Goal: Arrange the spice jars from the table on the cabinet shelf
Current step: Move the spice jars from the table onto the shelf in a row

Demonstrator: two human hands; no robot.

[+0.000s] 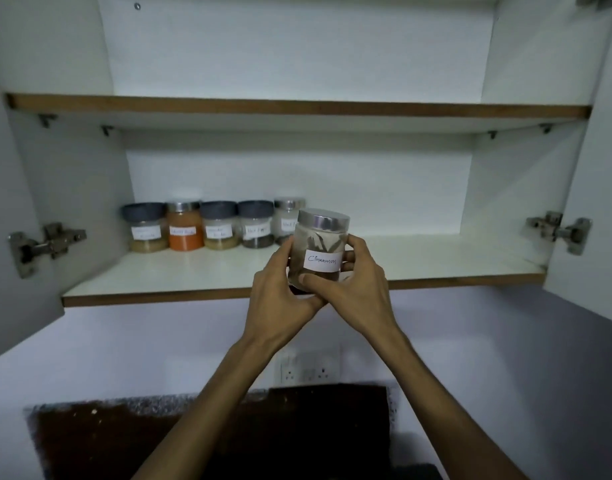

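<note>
A glass jar labelled "Cinnamon" (321,244) with a silver lid is held upright in front of the lower cabinet shelf (207,271). My left hand (280,289) grips its left side and base, and my right hand (358,282) wraps its right side and front. Several labelled spice jars stand in a row at the back left of that shelf: a grey-lidded jar (146,226), an orange-filled jar (184,226), two more grey-lidded jars (219,225) (256,224), and a silver-lidded jar (286,216) partly hidden behind the cinnamon jar.
The upper shelf (297,109) spans the cabinet above. Both doors stand open, with hinges at the left (45,242) and right (557,232). A wall socket (308,370) sits below the cabinet, above a dark counter (207,434).
</note>
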